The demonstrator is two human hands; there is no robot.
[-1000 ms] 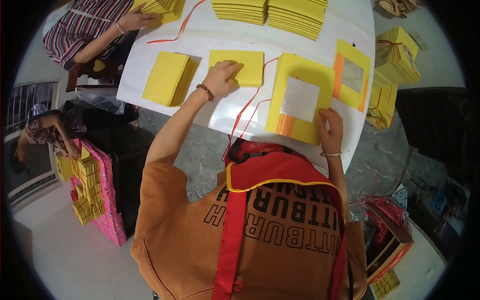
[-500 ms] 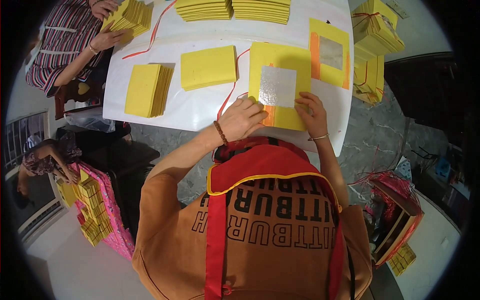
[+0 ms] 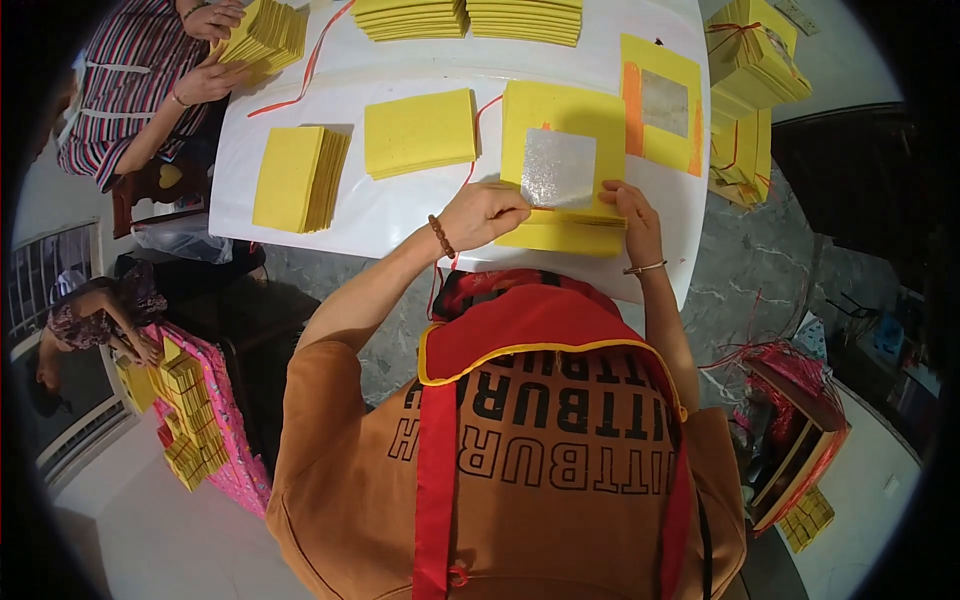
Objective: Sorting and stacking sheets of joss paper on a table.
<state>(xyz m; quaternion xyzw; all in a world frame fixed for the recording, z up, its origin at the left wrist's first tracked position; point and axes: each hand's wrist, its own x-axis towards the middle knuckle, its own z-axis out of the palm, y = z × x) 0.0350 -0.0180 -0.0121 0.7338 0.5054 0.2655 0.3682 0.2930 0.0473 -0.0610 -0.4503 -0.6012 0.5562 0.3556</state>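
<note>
In front of me on the table lies a stack of yellow paper (image 3: 565, 105). Its top sheet carries a silver foil square (image 3: 560, 165), and the near edge is lifted and folded over along the square's lower side. At the left end of that fold, my left hand (image 3: 488, 212), with a brown bead bracelet, is closed with its fingertips pinching the paper. My right hand (image 3: 636, 222), wearing a metal bangle, grips the fold's right end with bent fingers. The fold covers the orange strip near the left hand.
Left of my stack sit two yellow paper stacks (image 3: 420, 132) (image 3: 295, 180). A foil-faced sheet (image 3: 660, 105) lies to the right. Red ribbon (image 3: 325, 45) trails across the white table (image 3: 400, 215). A co-worker's hands (image 3: 212, 80) hold a paper bundle at far left. Tied bundles (image 3: 755, 60) stand beyond the right edge.
The top sheet's near edge has been lifted and folded away from me, covering the orange strip. Both hands have shifted slightly, and the left fingers are now closed in a pinch.
</note>
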